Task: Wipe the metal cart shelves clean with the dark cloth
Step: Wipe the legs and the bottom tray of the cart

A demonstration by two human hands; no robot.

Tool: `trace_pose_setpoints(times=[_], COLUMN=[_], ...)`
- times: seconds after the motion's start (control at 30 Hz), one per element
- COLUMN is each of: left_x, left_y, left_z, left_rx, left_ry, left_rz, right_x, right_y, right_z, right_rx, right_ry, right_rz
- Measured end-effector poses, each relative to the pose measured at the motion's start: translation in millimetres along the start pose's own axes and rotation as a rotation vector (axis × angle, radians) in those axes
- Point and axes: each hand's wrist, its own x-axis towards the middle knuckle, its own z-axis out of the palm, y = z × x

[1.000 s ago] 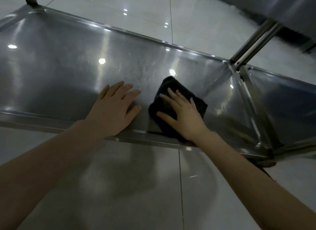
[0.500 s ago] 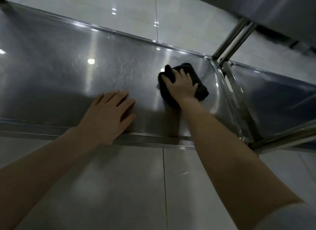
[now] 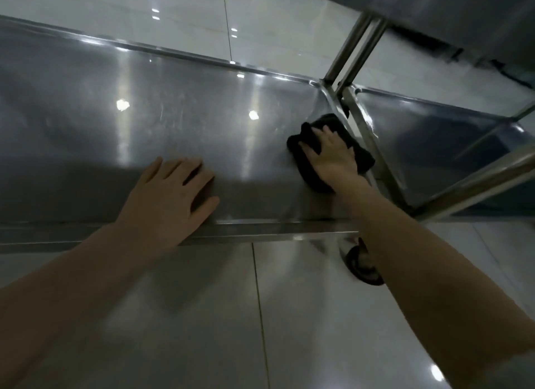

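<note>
Head camera looks down on the metal cart shelf point(image 3: 86, 128), which runs across the upper half of the frame above the pale tiled floor point(image 3: 202, 316). The right hand point(image 3: 333, 154) lies flat on the dark cloth point(image 3: 307, 173) with its fingers straight and spread and the thumb out to the left, pressing the cloth onto the steel rather than clutching it. A fold of cloth stands up between thumb and forefinger.

The cloth sits at the right end of the shelf, right of centre in the frame, its far edge against the raised end wall, just below the two upright posts point(image 3: 350, 47). Half a second ago it lay a little to the left of that wall, closer to the far corner. A second ago it was down by the front rim point(image 3: 275, 229). So it has gone up the shelf and then across to the right end.

The left hand point(image 3: 170, 197) is where it was, palm down and fingers loosely spread on the bare steel just above the front rim, holding nothing.

A second steel shelf point(image 3: 434, 145) adjoins at the right of the frame. A dark caster wheel point(image 3: 362, 268), out of sight before, shows on the floor beside the right forearm.
</note>
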Motion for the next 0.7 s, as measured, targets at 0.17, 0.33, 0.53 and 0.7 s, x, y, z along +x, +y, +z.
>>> trace_pose_setpoints(times=[0.17, 0.33, 0.53, 0.7], left_x=[-10, 5, 20, 15], left_y=[-3, -4, 0, 0], left_z=[1, 1, 1, 2], left_rx=[0.001, 0.006, -0.047, -0.065], left_ry=[0.0, -0.038, -0.062, -0.045], left_rz=[0.023, 0.071, 0.081, 0.065], right_x=[-6, -122, -62, 35], right_y=[-11, 24, 36, 35], right_z=[3, 9, 9, -1], right_rx=[0.006, -0.003, -0.014, 0.003], right_ry=[-0.037, 0.001, 0.024, -0.004], right_rz=[0.03, -0.074, 0.13, 0.21])
